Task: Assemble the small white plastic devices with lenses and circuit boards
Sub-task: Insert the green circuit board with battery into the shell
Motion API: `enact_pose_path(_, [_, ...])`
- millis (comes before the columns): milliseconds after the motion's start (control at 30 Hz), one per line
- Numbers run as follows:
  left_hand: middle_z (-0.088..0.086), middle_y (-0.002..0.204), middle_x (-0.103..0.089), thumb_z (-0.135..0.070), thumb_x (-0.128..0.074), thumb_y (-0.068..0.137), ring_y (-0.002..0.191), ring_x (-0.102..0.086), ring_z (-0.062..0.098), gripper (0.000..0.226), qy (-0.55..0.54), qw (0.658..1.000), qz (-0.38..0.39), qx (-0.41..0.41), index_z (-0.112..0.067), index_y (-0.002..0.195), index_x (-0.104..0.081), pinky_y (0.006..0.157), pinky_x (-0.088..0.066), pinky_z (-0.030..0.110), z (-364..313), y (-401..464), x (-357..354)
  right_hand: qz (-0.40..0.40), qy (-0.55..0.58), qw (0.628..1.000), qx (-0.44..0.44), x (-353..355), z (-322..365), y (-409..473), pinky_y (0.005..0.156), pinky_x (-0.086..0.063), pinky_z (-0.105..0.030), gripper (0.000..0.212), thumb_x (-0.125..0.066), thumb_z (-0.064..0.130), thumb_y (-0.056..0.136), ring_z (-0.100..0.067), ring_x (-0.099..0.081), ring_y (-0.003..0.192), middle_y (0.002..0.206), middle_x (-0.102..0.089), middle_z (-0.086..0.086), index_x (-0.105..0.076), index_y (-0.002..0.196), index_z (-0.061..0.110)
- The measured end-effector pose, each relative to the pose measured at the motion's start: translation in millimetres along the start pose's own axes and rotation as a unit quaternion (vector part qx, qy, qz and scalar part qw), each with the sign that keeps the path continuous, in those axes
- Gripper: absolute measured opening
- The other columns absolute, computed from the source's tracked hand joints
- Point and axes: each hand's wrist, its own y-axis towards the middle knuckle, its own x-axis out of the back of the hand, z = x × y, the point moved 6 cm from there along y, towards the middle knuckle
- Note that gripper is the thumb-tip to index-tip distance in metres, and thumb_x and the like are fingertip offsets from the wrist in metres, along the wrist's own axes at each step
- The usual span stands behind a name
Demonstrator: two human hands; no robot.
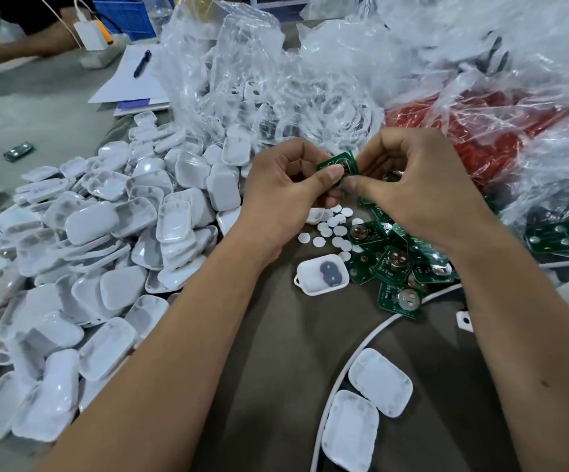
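Observation:
A small green circuit board (339,161) is held up above the table between both hands. My left hand (286,189) pinches its left side with thumb and fingers. My right hand (412,185) pinches its right side. Below them lies an open white shell (322,274) with a grey pad inside. Small white discs (334,228) are scattered beside a heap of green circuit boards (398,267) with round metal battery holders. A big pile of white plastic shells (105,240) covers the left of the table.
Crumpled clear plastic bags (276,80) and a red-filled bag (480,131) lie behind. Two closed white shells (364,410) sit near me beside a white cable (351,366). Paper and a pen (142,63) lie at the back left, where another person's arm (20,46) rests.

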Motion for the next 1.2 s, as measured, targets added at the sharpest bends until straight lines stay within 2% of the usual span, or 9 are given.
enact_pose_path(167, [-0.003,0.057,-0.054,0.002,-0.075,0.089,0.067,-0.072,0.037,0.016,0.077,0.996,-0.01,-0.036,-0.007,0.082,-0.063,0.067,-0.063,0.042,-3.1,-0.4,-1.7,-0.005,-0.056,0.998,0.008,0.8,2.2,-0.2,0.058,-0.049,-0.01,0.023,-0.094,0.025,0.074,0.004,-0.064,0.061,0.071,-0.07,0.011,-0.071,0.077,0.021])
enact_pose_path(333, [-0.011,0.053,-0.052,-0.002,-0.076,0.089,0.067,-0.073,0.038,0.018,0.103,0.993,-0.02,-0.053,-0.012,0.081,-0.063,0.067,-0.063,0.052,-0.7,-1.1,-0.1,-0.015,-0.092,0.995,0.023,-1.2,5.3,-0.3,0.06,-0.049,-0.007,0.023,-0.093,0.022,0.075,0.005,-0.062,0.059,0.07,-0.066,0.014,-0.07,0.079,0.021])
enact_pose_path(433, [-0.013,0.052,-0.052,-0.003,-0.075,0.089,0.065,-0.074,0.031,0.02,0.115,0.992,-0.013,-0.049,-0.015,0.079,-0.062,0.066,-0.063,0.049,3.5,-2.1,0.8,0.0,-0.108,0.994,0.026,-4.1,5.1,-0.5,0.061,-0.048,-0.007,0.024,-0.093,0.023,0.076,0.003,-0.062,0.062,0.071,-0.066,0.013,-0.069,0.079,0.021])
enact_pose_path(567, [-0.003,0.06,-0.058,0.0,-0.072,0.092,0.066,-0.072,0.028,0.014,0.101,0.994,0.021,-0.03,-0.007,0.085,-0.062,0.065,-0.062,0.04,5.9,-0.5,0.3,0.016,-0.112,0.993,0.024,-4.3,1.8,0.3,0.059,-0.047,-0.009,0.025,-0.092,0.025,0.077,-0.002,-0.062,0.063,0.072,-0.067,0.009,-0.068,0.077,0.02])
enact_pose_path(700, [0.016,0.077,-0.067,0.001,-0.066,0.096,0.067,-0.068,0.021,0.011,0.033,0.997,0.061,0.032,-0.006,0.089,-0.06,0.068,-0.056,0.035,5.8,0.4,1.7,0.067,0.024,0.997,-0.012,-9.1,-3.2,-0.1,0.054,-0.048,-0.015,0.017,-0.076,0.026,0.095,-0.004,-0.059,0.055,0.071,-0.069,-0.001,-0.069,0.086,0.014])
enact_pose_path(900, [0.014,0.076,-0.065,-0.002,-0.068,0.095,0.066,-0.065,0.021,0.008,-0.025,0.995,0.061,0.076,0.002,0.096,-0.061,0.066,-0.056,0.029,5.8,-4.2,-3.6,0.019,-0.051,0.998,0.044,-13.8,5.7,-1.5,0.056,-0.044,-0.029,0.023,-0.058,0.023,0.106,-0.012,-0.053,0.059,0.073,-0.063,-0.007,-0.062,0.086,0.012])
enact_pose_path(1033, [0.019,0.079,-0.061,-0.002,-0.07,0.093,0.063,-0.067,0.02,0.008,-0.017,0.993,0.076,0.091,-0.002,0.09,-0.063,0.059,-0.054,0.022,-0.4,-7.1,-3.5,0.021,-0.024,0.998,0.05,-13.8,9.5,-4.2,0.052,-0.043,-0.036,0.026,-0.059,0.021,0.106,-0.015,-0.047,0.054,0.068,-0.058,-0.013,-0.06,0.082,0.009])
enact_pose_path(1133, [0.012,0.072,-0.063,0.0,-0.07,0.092,0.058,-0.066,0.016,0.012,-0.03,0.99,0.093,0.101,-0.005,0.085,-0.062,0.054,-0.051,0.019,-7.3,-7.0,-0.1,0.018,0.027,0.999,0.034,-10.3,9.8,-2.9,0.049,-0.036,-0.032,0.032,-0.057,0.02,0.106,-0.008,-0.038,0.052,0.06,-0.047,-0.008,-0.058,0.078,0.004])
enact_pose_path(1200, [0.007,0.068,-0.064,0.001,-0.07,0.092,0.056,-0.065,0.015,0.011,-0.018,0.987,0.113,0.109,-0.004,0.086,-0.062,0.052,-0.051,0.018,-11.0,-6.5,2.0,0.032,0.007,0.999,0.036,-12.5,10.6,-2.7,0.052,-0.043,-0.038,0.035,-0.055,0.02,0.107,-0.015,-0.039,0.053,0.059,-0.045,-0.005,-0.057,0.077,0.003])
